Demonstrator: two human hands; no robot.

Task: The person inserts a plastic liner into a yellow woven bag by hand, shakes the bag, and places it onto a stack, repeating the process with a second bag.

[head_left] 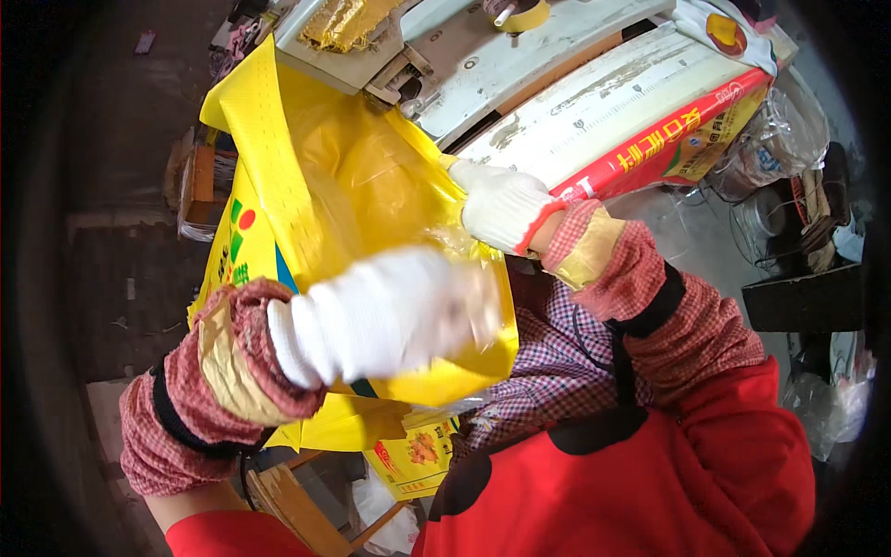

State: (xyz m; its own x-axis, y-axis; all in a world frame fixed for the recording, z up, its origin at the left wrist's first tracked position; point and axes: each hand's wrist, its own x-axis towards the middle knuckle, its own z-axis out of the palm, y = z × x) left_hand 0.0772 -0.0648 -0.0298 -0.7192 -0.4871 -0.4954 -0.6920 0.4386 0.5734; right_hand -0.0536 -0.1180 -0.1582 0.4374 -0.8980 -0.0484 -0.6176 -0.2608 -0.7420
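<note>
A large yellow woven plastic bag (269, 176) gapes in front of me, with a clear film liner (371, 176) inside. My right hand (506, 206), in a white knit glove with a red cuff edge, is closed on the bag's right rim. Across the opening reaches my left hand (418, 302), also in a white glove. Motion smears its fingers near the bag's right inner side, so their pose and anything in them cannot be made out. Checked sleeve covers with tan patches wrap both forearms.
Behind the bag stands a pale machine (520, 56) with a worn white table edge (566, 102). A red and yellow printed sack (668, 139) lies along that edge. Clear plastic wrap (780, 139) and a dark box (803, 297) are at right. A wooden frame (297, 511) stands below.
</note>
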